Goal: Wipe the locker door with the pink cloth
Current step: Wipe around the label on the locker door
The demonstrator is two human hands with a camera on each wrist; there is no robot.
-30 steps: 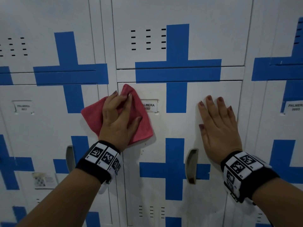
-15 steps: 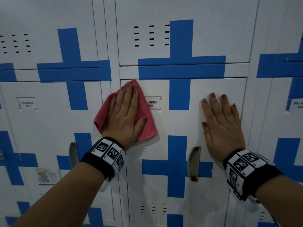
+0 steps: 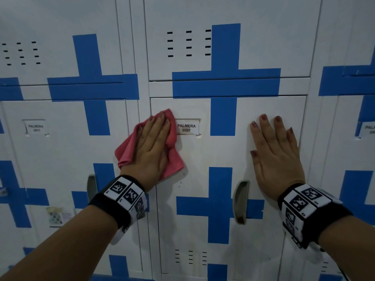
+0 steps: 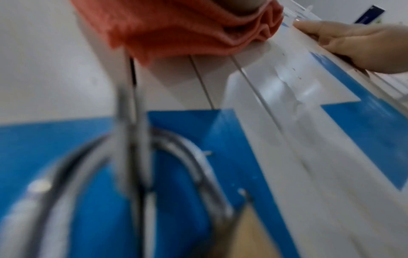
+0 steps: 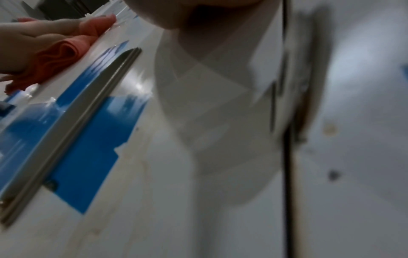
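The white locker door (image 3: 205, 155) with blue tape crosses fills the middle of the head view. My left hand (image 3: 151, 147) lies flat with straight fingers on the pink cloth (image 3: 172, 159) and presses it against the door's upper left part, just left of the name label (image 3: 187, 127). The bunched cloth (image 4: 176, 29) fills the top of the left wrist view. It also shows as the cloth (image 5: 59, 57) under the fingers in the right wrist view. My right hand (image 3: 274, 151) rests flat and bare on the door's right side, fingers spread.
A grey recessed handle (image 3: 240, 201) sits low on the door, between my two wrists. A neighbouring locker (image 3: 60, 159) on the left has its own handle (image 3: 91, 187) and label. More lockers stand above and to the right.
My left hand has slid the pink cloth rightward and slightly up, from the door's left edge onto the door beside the label. The right hand has stayed in place.
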